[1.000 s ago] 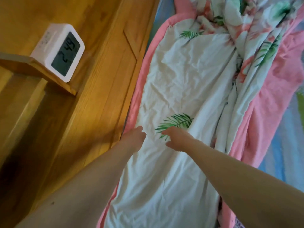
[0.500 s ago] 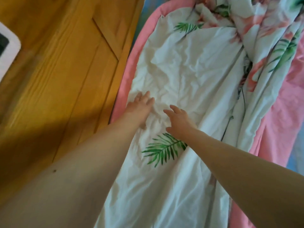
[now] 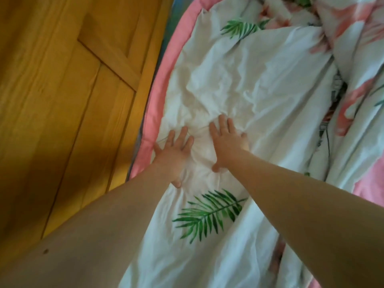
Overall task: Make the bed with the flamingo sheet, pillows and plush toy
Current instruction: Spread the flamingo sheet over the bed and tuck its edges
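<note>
Found sheet (image 3: 259, 84) lying along left side of bed, on top of pink cover (image 3: 158, 113) and close beside wooden panel (image 3: 62, 100). Noted white ground, thin cloth, heavily creased. Logged sharp wrinkles fanning out from the patch between the two hands, with softer rumpling farther up. Marked one green leaf print (image 3: 209, 213) just below the hands, between the forearms, feathery and angled up to the right. Marked second leaf print (image 3: 241, 29) near top of view. Saw pink flamingo print (image 3: 349, 107) on right portion of sheet, bunched there in thick folds and ridges, not flattened. Could not tell shape of whole bird through the folds. Traced left edge of sheet running just inside rim of pink cover, leaving a narrow pink band bare along the wood. Spotted more pink showing at lower right, past the bunched folds.

Recorded left hand (image 3: 173, 151) palm down on sheet near that left edge, fingers (image 3: 182, 134) straight and spread, grasping nothing, little finger reaching toward the pink band. Recorded right hand (image 3: 228, 142) likewise flat on white cloth just beside the left, released, fingers (image 3: 222, 123) extended up the bed, thumb turned inward. Noted hands near each other but apart, a puckered strip of cloth between them. Noted both forearms bare, entering from bottom of view.
</note>
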Demonstrator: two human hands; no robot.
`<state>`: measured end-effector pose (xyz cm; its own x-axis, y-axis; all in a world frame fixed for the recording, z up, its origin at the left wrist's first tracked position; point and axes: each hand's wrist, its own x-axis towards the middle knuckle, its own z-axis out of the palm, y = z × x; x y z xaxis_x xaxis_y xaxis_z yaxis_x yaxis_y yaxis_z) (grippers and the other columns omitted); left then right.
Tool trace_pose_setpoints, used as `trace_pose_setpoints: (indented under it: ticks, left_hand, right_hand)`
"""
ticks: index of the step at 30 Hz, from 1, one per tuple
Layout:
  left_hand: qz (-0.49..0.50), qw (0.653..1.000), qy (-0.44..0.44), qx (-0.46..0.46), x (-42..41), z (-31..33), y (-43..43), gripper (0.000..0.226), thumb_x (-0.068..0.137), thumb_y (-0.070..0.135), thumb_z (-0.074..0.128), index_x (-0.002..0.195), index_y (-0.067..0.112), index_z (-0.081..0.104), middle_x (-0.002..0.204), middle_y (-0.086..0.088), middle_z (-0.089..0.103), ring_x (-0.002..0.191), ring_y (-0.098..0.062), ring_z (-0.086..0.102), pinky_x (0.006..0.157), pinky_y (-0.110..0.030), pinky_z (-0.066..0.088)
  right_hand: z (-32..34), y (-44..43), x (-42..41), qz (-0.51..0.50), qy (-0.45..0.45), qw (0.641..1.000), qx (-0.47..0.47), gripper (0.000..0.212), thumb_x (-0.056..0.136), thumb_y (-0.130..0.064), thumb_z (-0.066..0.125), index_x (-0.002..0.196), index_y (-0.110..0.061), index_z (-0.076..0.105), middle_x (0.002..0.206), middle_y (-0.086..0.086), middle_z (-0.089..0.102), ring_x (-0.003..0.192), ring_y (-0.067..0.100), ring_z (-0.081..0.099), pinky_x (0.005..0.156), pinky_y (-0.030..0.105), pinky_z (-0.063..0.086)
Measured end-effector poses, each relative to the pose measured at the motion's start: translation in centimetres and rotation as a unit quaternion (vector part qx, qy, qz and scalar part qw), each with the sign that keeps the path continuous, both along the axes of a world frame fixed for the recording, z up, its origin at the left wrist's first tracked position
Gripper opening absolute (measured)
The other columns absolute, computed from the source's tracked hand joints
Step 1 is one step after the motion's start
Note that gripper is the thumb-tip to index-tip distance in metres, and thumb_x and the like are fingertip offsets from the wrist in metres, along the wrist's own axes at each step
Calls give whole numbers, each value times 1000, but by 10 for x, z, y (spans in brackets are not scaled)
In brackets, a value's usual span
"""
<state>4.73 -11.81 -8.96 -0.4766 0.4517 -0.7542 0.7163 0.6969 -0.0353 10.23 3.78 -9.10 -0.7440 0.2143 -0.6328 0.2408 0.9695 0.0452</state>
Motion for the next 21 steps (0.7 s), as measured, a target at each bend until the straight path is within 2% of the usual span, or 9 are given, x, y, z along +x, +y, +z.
trace_pose_setpoints:
  ticks: [2, 6, 8, 10, 12, 15, 16, 18, 21]
  left_hand:
    - [0, 1000, 1, -7, -2, -2, 2, 145, 56, 36, 89, 147, 22, -24, 148, -1, -42, 141, -34, -25, 107, -69, 19]
    - [0, 1000, -2, -20, -3, 0, 5, 146, 55, 36, 89, 147, 21, -23, 148, -1, -41, 142, -33, -24, 108, -67, 22]
    - [-31, 999, 8, -16, -6, 3, 6, 142, 57, 38, 88, 149, 20, -18, 152, -3, -35, 144, -35, -17, 109, -62, 27]
    - [-74, 997, 10, -4, -20, 10, 8, 127, 64, 37, 84, 151, 18, -6, 157, -8, -21, 145, -37, 1, 111, -49, 32]
    - [-85, 996, -10, 30, -44, 17, 11, 106, 74, 25, 79, 152, 16, 8, 160, -9, 1, 142, -32, 23, 110, -37, 35]
    - [-35, 998, -58, -4, -70, 28, 22, 79, 85, 16, 68, 149, 17, 23, 154, -8, 28, 136, -29, 37, 108, -38, 36]
    - [-101, 993, -52, 10, -74, 31, 25, 61, 91, 20, 61, 146, 19, 32, 151, -7, 34, 135, -29, 38, 108, -41, 37]
    - [-130, 988, -57, 68, -70, 32, 30, 43, 100, 29, 45, 143, 24, 40, 150, -6, 35, 134, -30, 39, 107, -45, 39]
    - [-61, 991, -87, 76, -66, 37, 29, 55, 99, 35, 46, 149, 28, 25, 158, -5, 18, 135, -32, 36, 106, -43, 39]
  right_hand:
    - [-3, -2, -3, 0, -9, 1000, 10, 133, 68, -46, 80, 147, -14, -22, 153, 14, -31, 145, 34, -16, 104, 52, 37]
    - [-6, -4, -9, -13, -6, 1000, 1, 111, 83, -29, 71, 150, -13, -16, 153, 16, -28, 144, 37, -18, 99, 55, 41]
    - [-7, -1, -11, -3, -17, 1000, 0, 115, 81, -30, 73, 149, -12, -17, 154, 17, -27, 143, 39, -18, 99, 54, 42]
    - [-11, 1, -17, 7, -21, 1000, -5, 113, 81, -29, 73, 149, -11, -16, 154, 20, -24, 143, 41, -15, 99, 53, 43]
    - [-14, 2, -26, 14, -19, 1000, -14, 102, 86, -23, 67, 151, -10, -11, 154, 23, -21, 143, 44, -12, 104, 51, 40]
    - [-19, 1, -30, -12, -32, 999, -37, 92, 91, -16, 60, 151, -10, -9, 155, 21, -20, 143, 43, -12, 106, 50, 38]
    - [-20, 1, -30, -13, -27, 999, -35, 92, 91, -15, 60, 151, -10, -9, 155, 21, -20, 143, 43, -12, 105, 50, 39]
    - [-17, 4, -25, 2, -15, 999, -28, 96, 89, -16, 63, 151, -10, -9, 155, 22, -19, 144, 42, -11, 107, 48, 38]
    - [0, 14, -20, 19, -14, 999, -42, 100, 88, -22, 65, 150, -10, -12, 156, 19, -18, 145, 37, -10, 116, 41, 26]
